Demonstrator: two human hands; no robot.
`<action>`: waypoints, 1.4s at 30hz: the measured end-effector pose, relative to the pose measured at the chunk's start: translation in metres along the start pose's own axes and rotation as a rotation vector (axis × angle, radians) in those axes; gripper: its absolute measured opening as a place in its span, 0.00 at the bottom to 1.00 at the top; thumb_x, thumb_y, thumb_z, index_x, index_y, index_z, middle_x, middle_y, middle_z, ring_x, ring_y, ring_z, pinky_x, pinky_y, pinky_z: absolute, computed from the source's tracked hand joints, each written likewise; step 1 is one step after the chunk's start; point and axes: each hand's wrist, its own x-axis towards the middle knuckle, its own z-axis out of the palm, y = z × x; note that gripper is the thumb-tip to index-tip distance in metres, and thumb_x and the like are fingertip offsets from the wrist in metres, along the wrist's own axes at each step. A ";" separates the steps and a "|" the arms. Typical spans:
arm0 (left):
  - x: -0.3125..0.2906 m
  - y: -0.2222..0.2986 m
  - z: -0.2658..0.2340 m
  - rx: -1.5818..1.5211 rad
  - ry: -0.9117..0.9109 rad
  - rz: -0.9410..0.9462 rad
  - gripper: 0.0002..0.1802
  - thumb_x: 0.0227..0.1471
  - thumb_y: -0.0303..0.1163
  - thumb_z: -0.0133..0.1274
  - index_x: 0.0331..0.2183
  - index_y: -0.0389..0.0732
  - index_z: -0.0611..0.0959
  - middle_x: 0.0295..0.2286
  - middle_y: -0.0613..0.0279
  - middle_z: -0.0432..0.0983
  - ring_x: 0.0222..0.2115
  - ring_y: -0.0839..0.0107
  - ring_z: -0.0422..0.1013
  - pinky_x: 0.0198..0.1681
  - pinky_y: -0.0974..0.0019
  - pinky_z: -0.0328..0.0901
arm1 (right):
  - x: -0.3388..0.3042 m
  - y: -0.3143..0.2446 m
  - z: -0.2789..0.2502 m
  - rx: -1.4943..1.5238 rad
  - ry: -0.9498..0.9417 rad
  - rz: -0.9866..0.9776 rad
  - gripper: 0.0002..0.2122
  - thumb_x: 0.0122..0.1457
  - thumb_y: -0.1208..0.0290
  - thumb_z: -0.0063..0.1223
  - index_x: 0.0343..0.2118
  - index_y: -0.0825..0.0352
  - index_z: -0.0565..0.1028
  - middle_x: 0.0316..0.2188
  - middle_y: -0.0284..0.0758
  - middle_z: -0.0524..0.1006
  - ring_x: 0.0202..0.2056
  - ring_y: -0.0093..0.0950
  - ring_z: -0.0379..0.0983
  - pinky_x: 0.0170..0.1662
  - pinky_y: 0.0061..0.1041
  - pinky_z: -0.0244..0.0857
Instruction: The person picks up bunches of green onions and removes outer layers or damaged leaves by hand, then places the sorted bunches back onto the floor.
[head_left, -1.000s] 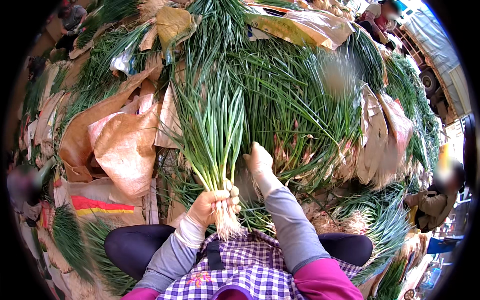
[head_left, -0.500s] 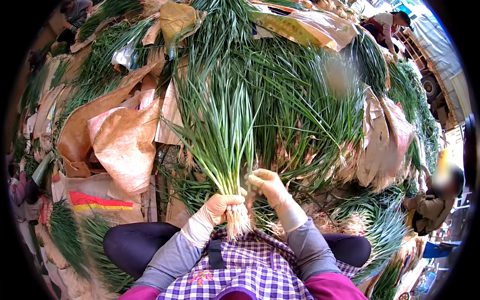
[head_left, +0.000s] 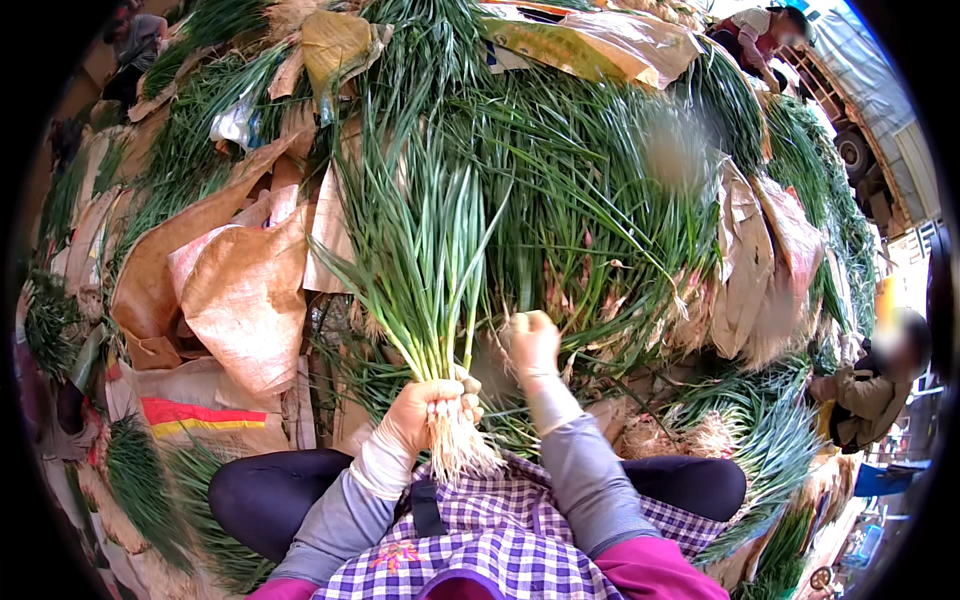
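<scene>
My left hand [head_left: 425, 412] is wrapped around a bunch of green onions [head_left: 440, 290] just above its pale roots. The bunch stands upright over my lap, its long green leaves fanning away from me. To the right of the bunch and apart from it, my right hand [head_left: 535, 345] is closed in a fist, the wrist turned over. Something thin and brownish shows beside its fingers, too blurred to name. Beyond both hands lies a heap of loose green onions [head_left: 590, 190], roots toward me. Both hands wear pale, thin gloves.
Folded brown woven sacks [head_left: 250, 290] lie at the left, others [head_left: 745, 270] at the right. A bundle of green onions [head_left: 750, 430] rests by my right knee. Co-workers sit at the far left, the far right [head_left: 870, 400] and the back right. A truck [head_left: 855, 150] stands behind.
My right hand has moved up and slightly right, away from the bunch, and turned over. My left hand has shifted a little left with the green onions, its fingers now further round them.
</scene>
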 end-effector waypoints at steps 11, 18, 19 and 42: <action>-0.006 0.014 0.000 -0.069 -0.231 -0.049 0.14 0.45 0.21 0.46 0.39 0.34 0.72 0.35 0.42 0.72 0.38 0.52 0.72 0.43 0.53 0.69 | -0.020 -0.059 -0.029 0.482 -0.819 0.205 0.26 0.58 0.52 0.46 0.48 0.71 0.67 0.30 0.34 0.75 0.28 0.22 0.70 0.29 0.20 0.66; 0.009 0.010 -0.047 -0.042 -0.078 -0.006 0.15 0.47 0.21 0.45 0.41 0.32 0.70 0.32 0.44 0.74 0.32 0.57 0.74 0.41 0.53 0.70 | -0.021 -0.090 -0.024 0.669 -0.760 0.295 0.11 0.59 0.69 0.46 0.42 0.69 0.69 0.29 0.33 0.76 0.30 0.22 0.70 0.37 0.21 0.63; 0.007 0.010 -0.047 -0.027 -0.070 -0.007 0.15 0.47 0.21 0.45 0.41 0.33 0.71 0.31 0.45 0.75 0.30 0.59 0.74 0.40 0.54 0.70 | -0.022 -0.088 -0.024 0.671 -0.748 0.287 0.10 0.59 0.69 0.46 0.40 0.69 0.71 0.29 0.33 0.76 0.29 0.21 0.70 0.34 0.19 0.62; -0.260 0.067 0.082 0.146 -0.414 0.785 0.22 0.41 0.21 0.50 0.43 0.39 0.68 0.22 0.57 0.67 0.26 0.57 0.71 0.37 0.46 0.70 | 0.029 -0.207 0.070 0.116 -0.519 -0.241 0.17 0.58 0.69 0.47 0.47 0.73 0.67 0.29 0.35 0.75 0.19 0.18 0.67 0.20 0.15 0.59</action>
